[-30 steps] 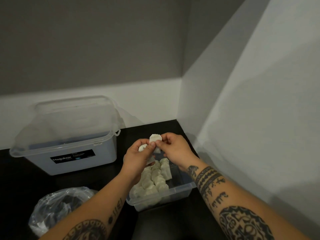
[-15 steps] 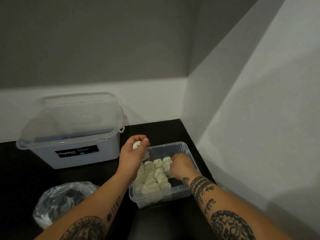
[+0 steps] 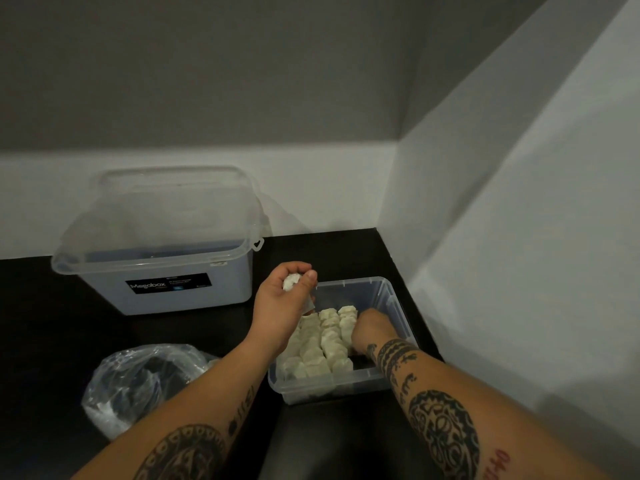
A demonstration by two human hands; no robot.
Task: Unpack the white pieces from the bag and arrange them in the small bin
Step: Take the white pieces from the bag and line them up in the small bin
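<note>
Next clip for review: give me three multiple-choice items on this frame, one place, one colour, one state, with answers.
1. Where is the plastic bag? A) on a chair B) on the table, left of the small bin C) on the floor
2. What colour is the table? A) black B) white C) red
3. What is the left hand doing? A) lying flat B) hanging empty C) holding a white piece
Answers: 1 B, it lies on the tabletop beside the bin; 2 A, the bare surface looks black; 3 C, it grips the piece.
</note>
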